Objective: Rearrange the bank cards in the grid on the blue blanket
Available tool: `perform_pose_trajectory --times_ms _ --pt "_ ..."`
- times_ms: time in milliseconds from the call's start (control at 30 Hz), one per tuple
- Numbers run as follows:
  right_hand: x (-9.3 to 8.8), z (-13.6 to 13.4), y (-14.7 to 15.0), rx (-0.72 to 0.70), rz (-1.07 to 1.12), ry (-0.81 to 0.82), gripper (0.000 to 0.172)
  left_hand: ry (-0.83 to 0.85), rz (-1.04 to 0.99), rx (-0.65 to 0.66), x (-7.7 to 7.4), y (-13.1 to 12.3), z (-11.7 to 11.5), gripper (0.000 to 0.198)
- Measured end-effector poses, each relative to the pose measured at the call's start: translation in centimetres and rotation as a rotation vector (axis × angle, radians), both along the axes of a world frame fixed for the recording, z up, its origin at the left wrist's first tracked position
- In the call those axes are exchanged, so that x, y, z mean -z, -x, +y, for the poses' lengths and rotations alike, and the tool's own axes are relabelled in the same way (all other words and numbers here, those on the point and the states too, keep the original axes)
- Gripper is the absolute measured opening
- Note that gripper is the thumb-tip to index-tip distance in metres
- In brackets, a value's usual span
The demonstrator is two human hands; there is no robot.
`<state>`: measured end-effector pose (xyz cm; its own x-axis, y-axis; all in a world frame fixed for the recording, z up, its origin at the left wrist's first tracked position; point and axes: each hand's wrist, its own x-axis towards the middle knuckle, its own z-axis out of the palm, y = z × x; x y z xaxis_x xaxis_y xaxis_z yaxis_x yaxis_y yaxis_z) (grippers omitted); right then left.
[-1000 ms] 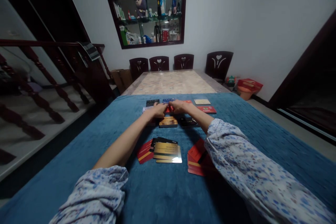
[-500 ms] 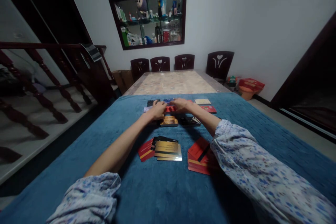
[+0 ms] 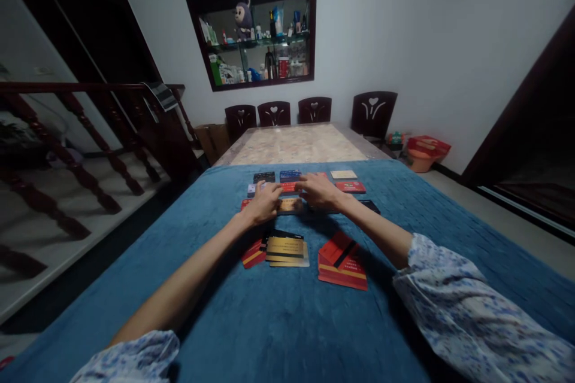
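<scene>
Head view: gold cards (image 3: pixel 284 246), near edge facing open cloth (image 3: pixel 269 323).

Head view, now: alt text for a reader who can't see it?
A person's left hand and right hand flank a gold card stack among rows of cards on a blue cloth; whether the fingers touch it is unclear. Nearer lie overlapping gold, black and red cards, with a red pile to their right. Dark chairs stand beyond.
</scene>
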<state>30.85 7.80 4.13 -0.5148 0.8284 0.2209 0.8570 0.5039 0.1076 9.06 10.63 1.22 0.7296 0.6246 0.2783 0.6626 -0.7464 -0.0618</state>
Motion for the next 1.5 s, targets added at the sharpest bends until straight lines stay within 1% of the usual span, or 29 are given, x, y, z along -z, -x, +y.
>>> perform_pose_trajectory --times_ms 200,333,500,600,700,800,900,1067,1233,1367,1500 --pt "1.1 -2.8 -0.1 -0.040 0.066 -0.017 0.021 0.006 -0.029 0.021 0.6 1.1 -3.4 0.045" --pt "2.1 -4.4 -0.1 -0.082 0.066 -0.022 0.020 0.017 -0.055 0.036 1.2 2.1 -5.4 0.046" --pt "3.2 -6.3 0.2 -0.133 0.100 -0.009 0.020 0.008 -0.114 0.037 2.6 3.7 -7.2 0.043" --pt "3.8 -7.3 0.5 -0.167 0.123 0.001 0.019 0.013 -0.151 0.060 3.3 4.6 -8.3 0.040" --pt "4.3 -8.0 0.8 -0.223 0.158 0.011 0.019 0.038 -0.198 0.085 3.6 5.2 -9.4 0.036" --pt "4.4 -8.7 1.1 -0.280 0.186 0.048 0.020 0.081 -0.244 0.098 3.6 5.6 -10.3 0.031" --pt "4.2 -9.3 1.4 -0.306 0.192 0.110 0.019 0.122 -0.264 0.125 3.5 5.8 -10.8 0.027" --pt "4.1 -10.1 1.6 -0.359 0.222 0.193 0.016 0.171 -0.239 0.177 3.4 5.9 -10.9 0.032" --pt "4.4 -10.1 1.5 -0.384 0.233 0.217 0.021 0.197 -0.260 0.233 3.3 6.0 -10.9 0.033" --pt "4.7 -9.9 1.3 -0.397 0.248 0.235 0.027 0.194 -0.254 0.253 3.1 6.0 -11.0 0.030" --pt "4.6 -10.0 1.3 -0.401 0.255 0.235 0.025 0.170 -0.197 0.266 2.9 6.1 -11.0 0.029"
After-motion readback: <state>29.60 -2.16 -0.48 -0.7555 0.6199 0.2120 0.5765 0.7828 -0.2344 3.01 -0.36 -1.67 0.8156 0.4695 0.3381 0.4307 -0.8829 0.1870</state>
